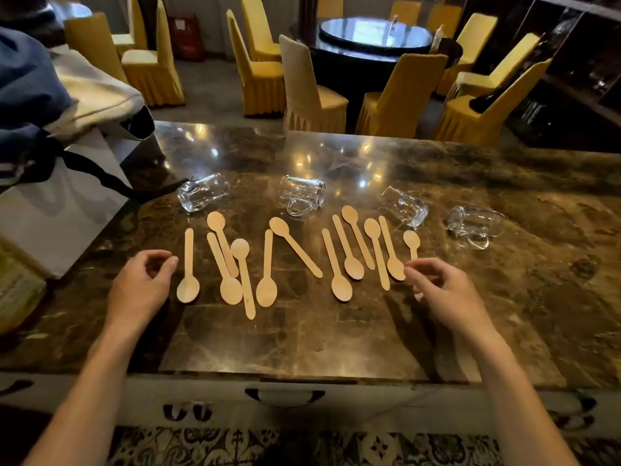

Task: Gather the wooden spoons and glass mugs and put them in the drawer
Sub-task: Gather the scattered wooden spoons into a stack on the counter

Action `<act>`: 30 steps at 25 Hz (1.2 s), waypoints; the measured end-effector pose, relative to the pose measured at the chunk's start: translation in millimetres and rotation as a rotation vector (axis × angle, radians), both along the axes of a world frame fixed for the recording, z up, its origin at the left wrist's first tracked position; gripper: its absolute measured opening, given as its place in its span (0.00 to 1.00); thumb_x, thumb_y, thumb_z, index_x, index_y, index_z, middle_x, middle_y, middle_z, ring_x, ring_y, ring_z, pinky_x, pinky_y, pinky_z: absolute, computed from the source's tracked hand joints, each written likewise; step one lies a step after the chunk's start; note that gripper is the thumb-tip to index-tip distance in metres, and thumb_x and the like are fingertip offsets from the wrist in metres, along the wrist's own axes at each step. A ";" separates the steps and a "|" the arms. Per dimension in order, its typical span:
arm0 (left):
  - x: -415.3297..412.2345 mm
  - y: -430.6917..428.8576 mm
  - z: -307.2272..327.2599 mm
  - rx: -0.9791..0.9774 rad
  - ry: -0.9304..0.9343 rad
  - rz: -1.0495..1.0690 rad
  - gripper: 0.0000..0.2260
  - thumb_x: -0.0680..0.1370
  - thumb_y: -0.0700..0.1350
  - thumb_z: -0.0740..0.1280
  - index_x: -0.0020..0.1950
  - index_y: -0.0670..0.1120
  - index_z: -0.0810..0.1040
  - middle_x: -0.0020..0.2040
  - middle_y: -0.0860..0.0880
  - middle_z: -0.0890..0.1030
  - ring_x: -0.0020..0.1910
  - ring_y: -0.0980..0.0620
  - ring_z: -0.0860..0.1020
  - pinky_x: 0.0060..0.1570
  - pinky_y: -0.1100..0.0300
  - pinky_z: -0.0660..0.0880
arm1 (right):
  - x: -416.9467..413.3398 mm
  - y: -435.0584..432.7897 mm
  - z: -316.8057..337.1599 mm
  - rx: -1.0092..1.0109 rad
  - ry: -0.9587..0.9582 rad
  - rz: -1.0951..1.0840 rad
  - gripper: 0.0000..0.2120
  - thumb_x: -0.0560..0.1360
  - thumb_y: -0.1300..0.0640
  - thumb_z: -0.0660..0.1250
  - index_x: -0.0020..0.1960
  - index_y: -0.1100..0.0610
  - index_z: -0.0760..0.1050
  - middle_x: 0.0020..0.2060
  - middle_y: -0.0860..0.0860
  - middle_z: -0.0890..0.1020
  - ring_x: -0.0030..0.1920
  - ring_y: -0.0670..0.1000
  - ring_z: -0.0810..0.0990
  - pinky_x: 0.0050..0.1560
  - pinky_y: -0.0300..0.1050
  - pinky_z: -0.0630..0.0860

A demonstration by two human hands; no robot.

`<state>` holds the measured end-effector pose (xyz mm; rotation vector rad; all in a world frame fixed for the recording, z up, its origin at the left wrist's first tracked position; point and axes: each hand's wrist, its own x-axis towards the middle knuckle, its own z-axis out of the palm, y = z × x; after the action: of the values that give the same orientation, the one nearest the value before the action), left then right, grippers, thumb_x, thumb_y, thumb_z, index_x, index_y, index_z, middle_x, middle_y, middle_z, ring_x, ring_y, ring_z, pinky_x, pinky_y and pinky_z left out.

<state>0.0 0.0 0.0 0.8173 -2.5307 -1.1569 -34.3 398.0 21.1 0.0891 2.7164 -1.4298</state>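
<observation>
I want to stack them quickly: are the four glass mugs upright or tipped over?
Tipped over. All four glass mugs lie on their sides on the marble counter, behind the wooden spoons.

Dining room behind a marble counter

Yellow-covered chairs (400, 92) ring a dark round table (373, 45) with a glass top; the brown marble counter (504, 297) reflects ceiling lights, and patterned tile floor (302, 445) shows below.

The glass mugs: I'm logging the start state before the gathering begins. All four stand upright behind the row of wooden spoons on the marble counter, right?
Not quite. The head view shows the four glass mugs lying on their sides, not upright. They are indeed behind the row of wooden spoons on the marble counter.
</observation>
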 end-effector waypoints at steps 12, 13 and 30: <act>-8.3 11.4 -19.3 -0.466 -0.134 0.017 0.21 0.73 0.60 0.65 0.55 0.43 0.77 0.58 0.37 0.75 0.59 0.36 0.69 0.58 0.39 0.64 | -57.3 -1.1 -22.9 0.542 -0.029 -0.348 0.16 0.70 0.40 0.70 0.50 0.51 0.80 0.48 0.53 0.84 0.51 0.56 0.80 0.48 0.51 0.77; -8.4 11.1 -20.5 -0.472 -0.125 0.015 0.21 0.73 0.60 0.65 0.54 0.44 0.77 0.57 0.37 0.76 0.59 0.36 0.69 0.58 0.40 0.65 | -59.5 -2.5 -22.3 0.573 -0.038 -0.360 0.17 0.70 0.41 0.70 0.51 0.52 0.81 0.49 0.54 0.84 0.52 0.58 0.80 0.48 0.51 0.77; -9.2 0.2 -27.7 -0.308 0.048 0.024 0.13 0.74 0.58 0.67 0.50 0.51 0.81 0.50 0.46 0.82 0.55 0.41 0.74 0.56 0.42 0.65 | -57.5 8.1 -7.7 0.460 -0.093 -0.329 0.07 0.72 0.49 0.69 0.41 0.50 0.81 0.34 0.46 0.81 0.46 0.52 0.80 0.48 0.51 0.78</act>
<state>-9.2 0.2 -27.7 0.7280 -2.5619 -0.7420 -91.8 406.1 13.4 0.6333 2.9903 -0.7897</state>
